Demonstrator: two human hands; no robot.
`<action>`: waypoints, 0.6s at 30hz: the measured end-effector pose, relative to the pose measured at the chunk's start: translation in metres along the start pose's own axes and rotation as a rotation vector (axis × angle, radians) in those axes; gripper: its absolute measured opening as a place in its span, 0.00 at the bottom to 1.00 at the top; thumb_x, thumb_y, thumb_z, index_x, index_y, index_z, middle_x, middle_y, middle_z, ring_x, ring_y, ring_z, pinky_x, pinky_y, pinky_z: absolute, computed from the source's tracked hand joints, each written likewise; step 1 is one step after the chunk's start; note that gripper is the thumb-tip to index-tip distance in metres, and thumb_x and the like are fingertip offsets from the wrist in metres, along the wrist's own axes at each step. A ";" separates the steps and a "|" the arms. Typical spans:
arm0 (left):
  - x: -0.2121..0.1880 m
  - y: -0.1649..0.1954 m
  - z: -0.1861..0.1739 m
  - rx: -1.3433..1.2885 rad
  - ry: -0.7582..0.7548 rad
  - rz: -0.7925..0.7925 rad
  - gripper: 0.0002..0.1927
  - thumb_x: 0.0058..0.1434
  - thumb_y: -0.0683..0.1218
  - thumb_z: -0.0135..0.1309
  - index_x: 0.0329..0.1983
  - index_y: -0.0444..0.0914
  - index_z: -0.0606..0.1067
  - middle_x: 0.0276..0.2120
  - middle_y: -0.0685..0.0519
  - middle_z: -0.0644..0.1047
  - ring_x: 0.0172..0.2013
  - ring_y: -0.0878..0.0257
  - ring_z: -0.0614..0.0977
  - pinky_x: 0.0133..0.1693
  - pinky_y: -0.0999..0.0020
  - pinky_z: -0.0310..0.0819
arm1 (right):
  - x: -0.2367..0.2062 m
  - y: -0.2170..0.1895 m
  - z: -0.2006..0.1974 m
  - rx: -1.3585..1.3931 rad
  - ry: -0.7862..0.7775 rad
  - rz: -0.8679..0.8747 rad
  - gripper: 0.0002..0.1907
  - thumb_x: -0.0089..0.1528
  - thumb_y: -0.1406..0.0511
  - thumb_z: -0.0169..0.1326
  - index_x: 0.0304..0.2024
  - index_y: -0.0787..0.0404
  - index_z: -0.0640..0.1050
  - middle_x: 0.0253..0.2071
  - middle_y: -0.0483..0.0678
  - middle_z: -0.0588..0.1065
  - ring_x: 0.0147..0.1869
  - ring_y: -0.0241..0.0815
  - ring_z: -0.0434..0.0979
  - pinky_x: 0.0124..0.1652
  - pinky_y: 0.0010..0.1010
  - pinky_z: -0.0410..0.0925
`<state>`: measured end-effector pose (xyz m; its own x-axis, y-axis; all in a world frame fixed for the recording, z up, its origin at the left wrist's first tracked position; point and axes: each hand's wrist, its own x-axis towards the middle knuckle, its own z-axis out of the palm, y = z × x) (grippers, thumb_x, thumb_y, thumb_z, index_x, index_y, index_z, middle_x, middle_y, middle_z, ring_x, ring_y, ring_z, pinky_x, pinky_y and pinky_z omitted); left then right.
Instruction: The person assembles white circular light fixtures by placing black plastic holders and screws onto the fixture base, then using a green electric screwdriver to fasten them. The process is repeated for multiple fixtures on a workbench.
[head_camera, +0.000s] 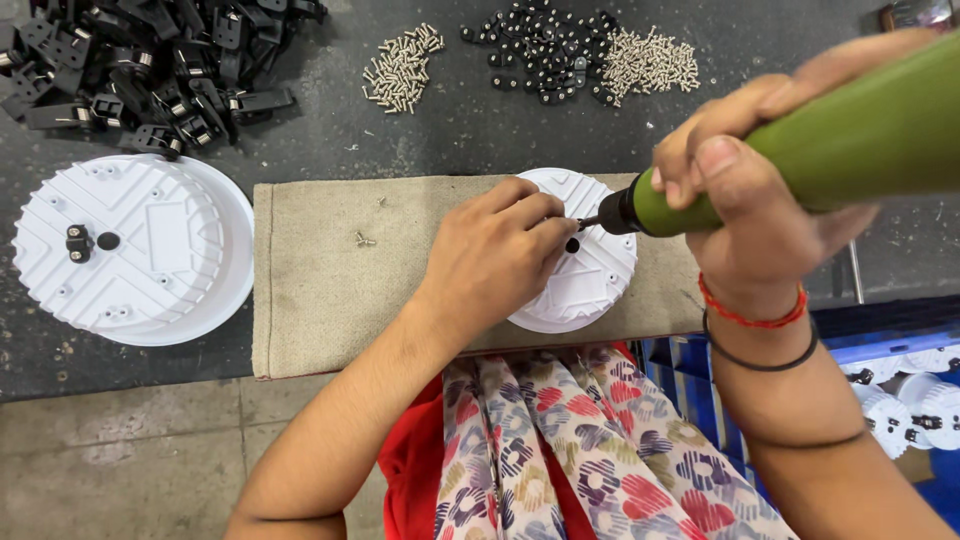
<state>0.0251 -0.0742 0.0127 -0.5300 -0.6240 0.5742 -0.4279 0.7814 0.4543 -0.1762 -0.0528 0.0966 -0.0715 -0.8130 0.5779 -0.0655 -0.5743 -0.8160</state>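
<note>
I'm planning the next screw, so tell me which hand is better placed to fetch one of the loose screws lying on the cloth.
Left, probably. The left hand only pinches at the driver tip on the white round housing, nearest the loose screws on the cloth mat. The right hand is wrapped around the green screwdriver.

I see no labels, signs or screens from where I look down. The only thing close to packaging is the blue crate (700, 385) low at my right, just past the near edge of the surface, beside my patterned cloth. It is a hard-sided bin, deep blue, with a ribbed wall on the side facing me, and my right forearm crosses over it so that I see only parts of it. Inside it lie white round parts (925, 400) with small black fittings, piled against one another. I cannot make out the crate's full shape or how deep it goes.
</note>
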 end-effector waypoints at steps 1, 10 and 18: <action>-0.001 0.000 0.001 -0.014 0.004 -0.007 0.06 0.57 0.43 0.63 0.38 0.42 0.83 0.39 0.59 0.80 0.46 0.61 0.80 0.45 0.65 0.78 | 0.002 0.000 0.000 0.001 0.014 0.024 0.16 0.66 0.78 0.47 0.54 0.65 0.60 0.27 0.56 0.68 0.22 0.45 0.69 0.30 0.37 0.70; -0.019 -0.008 0.008 -0.166 0.161 -0.226 0.18 0.64 0.45 0.58 0.56 0.36 0.75 0.53 0.46 0.78 0.55 0.48 0.76 0.57 0.57 0.73 | -0.004 -0.004 -0.007 0.173 0.173 0.106 0.13 0.70 0.79 0.43 0.55 0.67 0.61 0.26 0.55 0.61 0.25 0.44 0.58 0.28 0.36 0.65; -0.024 -0.012 0.013 -0.177 0.073 -0.331 0.20 0.67 0.47 0.56 0.60 0.34 0.74 0.55 0.47 0.79 0.55 0.49 0.77 0.57 0.57 0.73 | -0.004 -0.002 -0.010 0.132 0.126 0.104 0.11 0.72 0.76 0.46 0.53 0.65 0.61 0.27 0.58 0.65 0.25 0.46 0.63 0.30 0.38 0.64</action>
<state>0.0338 -0.0686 -0.0157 -0.3278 -0.8457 0.4211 -0.4305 0.5305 0.7302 -0.1855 -0.0474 0.0963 -0.1957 -0.8550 0.4804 0.0789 -0.5020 -0.8613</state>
